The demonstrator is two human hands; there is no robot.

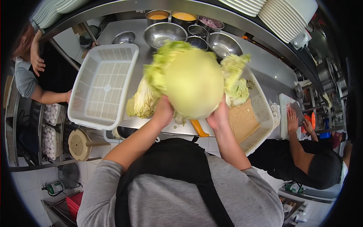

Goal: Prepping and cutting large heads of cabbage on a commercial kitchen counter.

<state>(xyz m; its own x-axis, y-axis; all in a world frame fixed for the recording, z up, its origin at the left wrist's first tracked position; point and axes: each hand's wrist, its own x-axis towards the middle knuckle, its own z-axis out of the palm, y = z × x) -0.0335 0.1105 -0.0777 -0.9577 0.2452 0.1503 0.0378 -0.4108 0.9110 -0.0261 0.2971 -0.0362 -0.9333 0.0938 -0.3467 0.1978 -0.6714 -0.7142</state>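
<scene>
Between both hands, close to the camera, is a large pale green round thing with leafy edges, apparently a cabbage or lettuce head point(195, 85), blurred. My left hand point(164, 111) grips its lower left side, my right hand point(217, 112) its lower right. Left of it a napa cabbage point(143, 100) lies on the steel counter. To the right, more leafy cabbage point(236, 92) is over a white perforated basket point(262, 103) that holds brown paper point(244, 122). An orange-yellow handle point(199, 129) sticks out at the counter's front edge; what it belongs to is hidden.
An empty white plastic basket point(103, 85) stands left, a person's hand point(69, 96) at its rim. Steel bowls point(165, 32) and pots line the back, under a shelf point(136, 6) of plates. At right a co-worker holds a cleaver point(297, 112) over a white cutting board point(285, 124).
</scene>
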